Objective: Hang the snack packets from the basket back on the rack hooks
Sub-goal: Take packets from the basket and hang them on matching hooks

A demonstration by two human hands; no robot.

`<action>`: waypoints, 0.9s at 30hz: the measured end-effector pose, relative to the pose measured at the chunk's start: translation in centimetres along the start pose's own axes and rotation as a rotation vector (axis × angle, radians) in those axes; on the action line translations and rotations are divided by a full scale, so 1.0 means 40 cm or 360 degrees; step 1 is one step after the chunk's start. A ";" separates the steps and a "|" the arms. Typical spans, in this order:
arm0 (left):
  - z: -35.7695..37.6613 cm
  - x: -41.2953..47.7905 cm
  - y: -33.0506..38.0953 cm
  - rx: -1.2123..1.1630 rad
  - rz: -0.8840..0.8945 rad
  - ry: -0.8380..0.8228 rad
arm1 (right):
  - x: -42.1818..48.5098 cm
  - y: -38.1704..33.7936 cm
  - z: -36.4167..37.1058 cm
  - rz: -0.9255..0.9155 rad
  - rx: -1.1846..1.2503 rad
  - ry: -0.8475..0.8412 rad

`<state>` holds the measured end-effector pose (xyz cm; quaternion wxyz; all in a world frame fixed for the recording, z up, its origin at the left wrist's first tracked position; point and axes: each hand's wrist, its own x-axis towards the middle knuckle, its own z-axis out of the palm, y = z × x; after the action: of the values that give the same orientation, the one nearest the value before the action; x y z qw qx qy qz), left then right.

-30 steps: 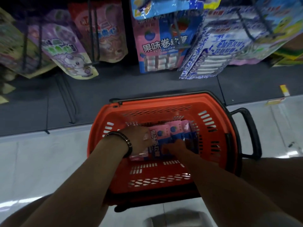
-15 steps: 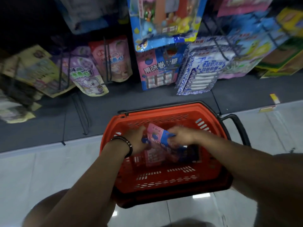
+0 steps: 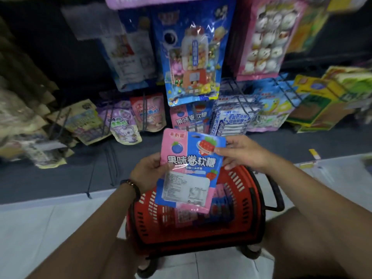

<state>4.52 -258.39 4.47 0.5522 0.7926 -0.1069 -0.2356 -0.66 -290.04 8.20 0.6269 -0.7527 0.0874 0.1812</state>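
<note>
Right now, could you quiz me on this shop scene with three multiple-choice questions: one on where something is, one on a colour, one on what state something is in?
1. Where is the pink and blue packet?
A. Held up over the basket
B. Lying on the floor
C. Hooked on the rack

2. What colour is the basket?
A. Green
B. Red
C. White

3. How is the packet gripped?
A. By the left hand alone
B. By nobody
C. By both hands

Answers:
1 A: it is lifted above the basket, below the hanging packs.
2 B: its slotted walls are red.
3 C: the left hand pinches its left edge, the right hand its upper right corner.
</note>
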 end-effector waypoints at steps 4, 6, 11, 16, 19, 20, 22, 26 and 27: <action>0.039 -0.055 0.032 -0.0258 -0.0028 0.0186 | -0.052 0.085 0.079 -0.0071 0.0259 0.0127; 0.071 -0.086 0.031 -0.0353 -0.0096 0.0260 | -0.068 0.126 0.126 -0.0104 0.0293 0.0108; 0.120 -0.107 0.007 -0.0335 -0.0192 0.0413 | -0.081 0.150 0.146 -0.0172 0.0293 0.0180; 0.179 -0.122 -0.018 -0.0175 -0.0143 0.0675 | -0.075 0.141 0.157 -0.0163 0.0335 0.0359; 0.196 -0.134 -0.028 0.0227 0.0006 0.0708 | -0.070 0.133 0.170 -0.0181 0.0364 0.0436; 0.204 -0.134 -0.026 0.0226 0.0031 0.0625 | -0.068 0.132 0.178 -0.0180 0.0376 0.0450; 0.224 -0.136 -0.016 0.0142 0.0038 0.0452 | -0.066 0.126 0.198 -0.0204 0.0393 0.0463; 0.251 -0.128 -0.021 -0.0006 0.0071 0.0310 | -0.063 0.114 0.225 -0.0246 0.0303 0.0252; 0.252 -0.128 -0.016 -0.0085 0.0077 0.0294 | -0.066 0.109 0.227 -0.0226 0.0280 0.0167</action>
<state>-4.92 -264.27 2.38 0.5861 0.7931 -0.0684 -0.1508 -6.15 -282.31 3.87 0.6964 -0.7075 0.0821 0.0882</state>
